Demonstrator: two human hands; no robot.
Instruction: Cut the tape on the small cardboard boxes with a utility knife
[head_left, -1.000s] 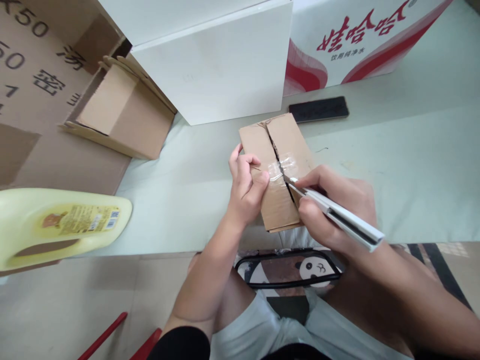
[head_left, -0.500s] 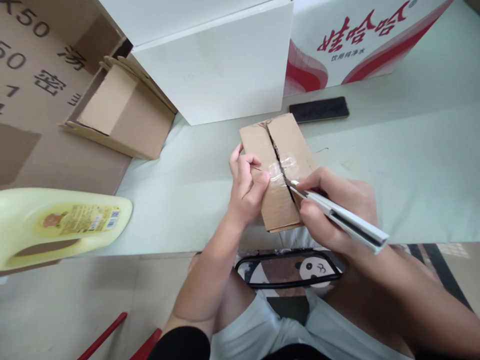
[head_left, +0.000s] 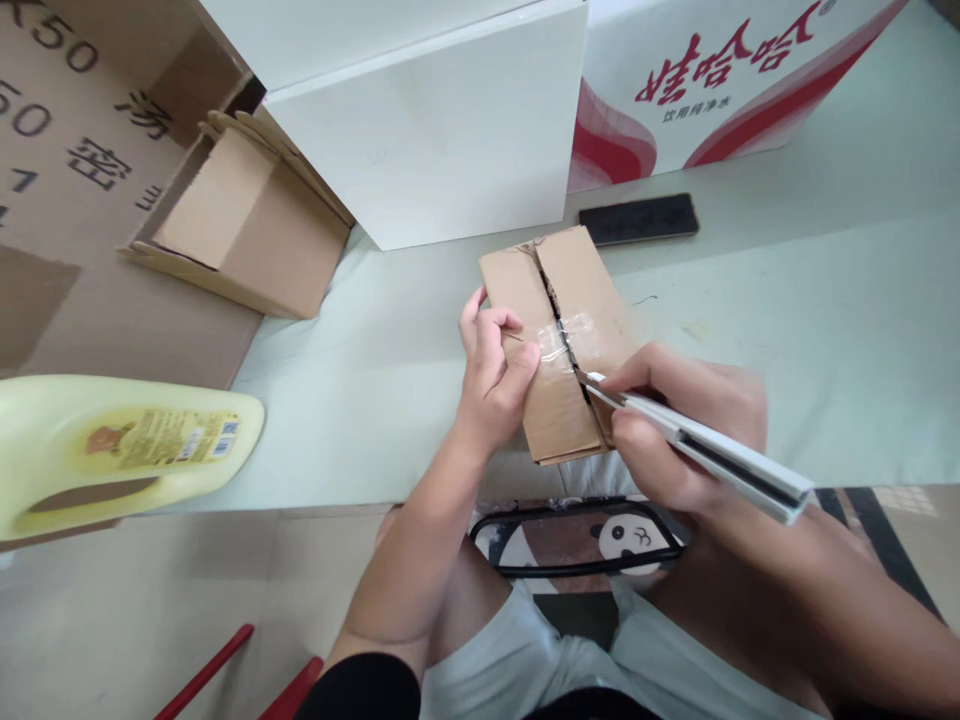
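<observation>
A small cardboard box (head_left: 551, 400) lies on the table, clear tape (head_left: 581, 330) across the dark seam between its flaps. My left hand (head_left: 495, 380) is closed on the box's left side, thumb on the top flap and other fingers around the edge. In my right hand (head_left: 682, 420) is a white utility knife (head_left: 727, 465). Its blade tip is at the seam, just below the tape. How deep the tip goes I cannot tell.
Behind the box lies a black phone (head_left: 637, 218). A white box (head_left: 450, 140) and a red-and-white carton (head_left: 705, 140) stand at the back. On the left are an open cardboard box (head_left: 277, 230), a large brown carton (head_left: 150, 300) and a yellow jug (head_left: 247, 420).
My right hand and the utility knife have shifted slightly right and toward me, the blade tip moving down along the seam. My left hand and the box stay put.
</observation>
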